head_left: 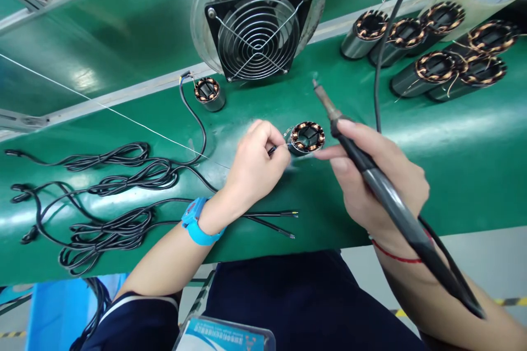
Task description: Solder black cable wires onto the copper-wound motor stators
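1. The right hand (397, 175) is gripping the black pen-shaped soldering iron (382, 189); careless swinging could be burning the left hand (261, 162).
2. The left hand is pinching a black cable end (272, 149) beside the copper-wound cylindrical stator (308, 146), standing on the green tabletop (321, 197); tugging could be toppling it.

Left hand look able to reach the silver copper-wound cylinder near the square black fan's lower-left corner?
Probably yes: bare green tabletop lies between left hand and cylinder, though that hand pinches a black cable end.
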A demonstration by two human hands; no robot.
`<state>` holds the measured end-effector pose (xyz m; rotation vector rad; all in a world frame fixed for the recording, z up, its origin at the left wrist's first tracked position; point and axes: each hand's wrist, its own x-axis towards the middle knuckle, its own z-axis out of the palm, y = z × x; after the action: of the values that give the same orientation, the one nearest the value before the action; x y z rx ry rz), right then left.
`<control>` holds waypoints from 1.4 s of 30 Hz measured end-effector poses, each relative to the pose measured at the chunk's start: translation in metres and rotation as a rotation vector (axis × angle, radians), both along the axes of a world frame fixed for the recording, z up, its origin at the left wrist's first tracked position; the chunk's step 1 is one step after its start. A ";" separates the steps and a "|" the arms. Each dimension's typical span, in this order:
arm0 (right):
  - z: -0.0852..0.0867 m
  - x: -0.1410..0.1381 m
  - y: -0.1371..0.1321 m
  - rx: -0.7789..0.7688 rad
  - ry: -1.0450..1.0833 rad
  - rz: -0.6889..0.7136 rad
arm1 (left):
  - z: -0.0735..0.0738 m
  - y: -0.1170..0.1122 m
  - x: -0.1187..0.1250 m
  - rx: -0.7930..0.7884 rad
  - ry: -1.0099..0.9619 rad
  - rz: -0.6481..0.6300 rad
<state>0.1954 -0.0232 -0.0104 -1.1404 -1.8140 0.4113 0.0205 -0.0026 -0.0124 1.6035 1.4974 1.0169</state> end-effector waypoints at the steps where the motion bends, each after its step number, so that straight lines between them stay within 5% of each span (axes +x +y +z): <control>1: -0.002 0.002 -0.003 0.032 0.041 0.006 | 0.000 0.000 0.000 0.014 0.005 -0.001; 7: -0.015 0.009 -0.018 0.207 0.156 0.095 | 0.001 -0.002 0.001 0.067 0.014 0.004; 26: -0.014 0.011 -0.020 0.189 0.139 0.124 | 0.002 -0.003 0.003 0.063 0.019 0.004; 42: -0.014 0.012 -0.019 0.219 0.147 0.122 | 0.000 -0.004 0.001 -0.132 -0.162 -0.015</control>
<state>0.2075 -0.0420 -0.0247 -0.8305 -1.7561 0.3479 0.0211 -0.0063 -0.0124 1.4042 1.4107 0.9943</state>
